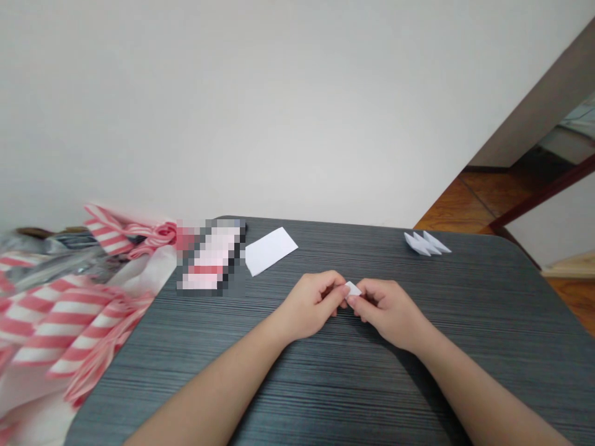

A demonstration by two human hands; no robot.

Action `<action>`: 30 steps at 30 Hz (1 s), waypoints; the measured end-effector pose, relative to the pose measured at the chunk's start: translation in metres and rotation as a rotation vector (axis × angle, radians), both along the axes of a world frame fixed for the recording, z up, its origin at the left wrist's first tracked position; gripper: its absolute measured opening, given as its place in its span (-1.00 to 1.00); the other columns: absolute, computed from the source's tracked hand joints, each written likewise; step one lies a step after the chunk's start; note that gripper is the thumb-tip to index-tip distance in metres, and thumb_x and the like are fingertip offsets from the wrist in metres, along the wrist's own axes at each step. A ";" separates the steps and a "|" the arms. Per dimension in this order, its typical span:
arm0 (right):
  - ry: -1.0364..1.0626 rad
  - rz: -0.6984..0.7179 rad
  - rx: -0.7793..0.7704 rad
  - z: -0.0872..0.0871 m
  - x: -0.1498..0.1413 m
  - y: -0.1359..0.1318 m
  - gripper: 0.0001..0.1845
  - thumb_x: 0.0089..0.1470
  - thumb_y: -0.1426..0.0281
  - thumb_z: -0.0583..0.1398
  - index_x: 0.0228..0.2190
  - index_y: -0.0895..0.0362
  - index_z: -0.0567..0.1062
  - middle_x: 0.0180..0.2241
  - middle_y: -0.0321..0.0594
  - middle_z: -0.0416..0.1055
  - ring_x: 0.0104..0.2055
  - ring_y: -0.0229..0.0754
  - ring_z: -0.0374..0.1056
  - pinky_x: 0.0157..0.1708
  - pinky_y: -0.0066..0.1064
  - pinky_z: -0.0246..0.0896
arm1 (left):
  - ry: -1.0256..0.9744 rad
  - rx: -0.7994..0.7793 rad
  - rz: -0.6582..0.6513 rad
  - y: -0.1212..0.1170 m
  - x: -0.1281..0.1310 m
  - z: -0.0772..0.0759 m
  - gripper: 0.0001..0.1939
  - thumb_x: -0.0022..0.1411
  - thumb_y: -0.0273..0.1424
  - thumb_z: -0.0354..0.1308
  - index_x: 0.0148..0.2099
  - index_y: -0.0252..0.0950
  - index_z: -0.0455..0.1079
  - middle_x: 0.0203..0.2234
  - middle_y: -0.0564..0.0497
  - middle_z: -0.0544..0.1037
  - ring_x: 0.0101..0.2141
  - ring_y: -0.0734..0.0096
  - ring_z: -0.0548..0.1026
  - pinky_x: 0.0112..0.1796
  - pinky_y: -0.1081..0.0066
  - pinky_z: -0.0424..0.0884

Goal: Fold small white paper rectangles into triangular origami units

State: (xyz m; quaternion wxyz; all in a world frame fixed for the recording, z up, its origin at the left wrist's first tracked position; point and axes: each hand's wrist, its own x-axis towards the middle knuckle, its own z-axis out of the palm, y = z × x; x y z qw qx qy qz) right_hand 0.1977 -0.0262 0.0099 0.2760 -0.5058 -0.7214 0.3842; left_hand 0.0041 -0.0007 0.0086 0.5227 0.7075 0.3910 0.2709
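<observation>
A small folded piece of white paper (pixel 353 288) is pinched between my two hands above the middle of the table. My left hand (pixel 312 305) grips its left side between thumb and curled fingers. On the other side, my right hand (pixel 394 311) pinches the lower right part, thumb on top. The fingertips hide much of the paper. A flat white paper sheet (pixel 271 249) lies beyond my left hand. Several folded white paper pieces (pixel 426 243) stand close together in a row at the back right.
The dark wood-grain table (pixel 297 396) reaches back to a pale wall (pixel 297 111). A pixelated, phone-like object (pixel 211 257) lies at the back left. Red-and-white striped bags (pixel 65 316) are heaped beside the table's left edge. Wooden floor (pixel 446 204) shows at the right.
</observation>
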 end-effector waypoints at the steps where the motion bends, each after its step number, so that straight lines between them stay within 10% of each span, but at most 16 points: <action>1: 0.010 -0.004 -0.009 -0.001 0.000 0.000 -0.73 0.22 0.38 0.15 -0.52 0.13 0.45 -0.59 -0.35 0.37 -0.53 -0.29 0.26 -0.50 -0.48 0.09 | 0.010 0.011 -0.002 0.000 0.000 0.000 -0.72 0.37 -0.27 0.03 -0.31 -0.32 0.41 -0.54 0.06 0.51 -0.55 0.54 0.42 -0.48 0.55 0.30; 30: -0.016 0.036 0.081 0.002 0.000 0.000 -0.72 0.25 0.41 0.11 -0.49 0.12 0.49 -0.58 -0.35 0.37 -0.49 -0.27 0.30 -0.43 -0.45 0.14 | 0.071 0.067 -0.003 0.001 -0.001 0.000 -0.70 0.39 -0.29 -0.01 -0.36 -0.31 0.37 -0.58 0.09 0.48 -0.56 0.54 0.40 -0.48 0.55 0.29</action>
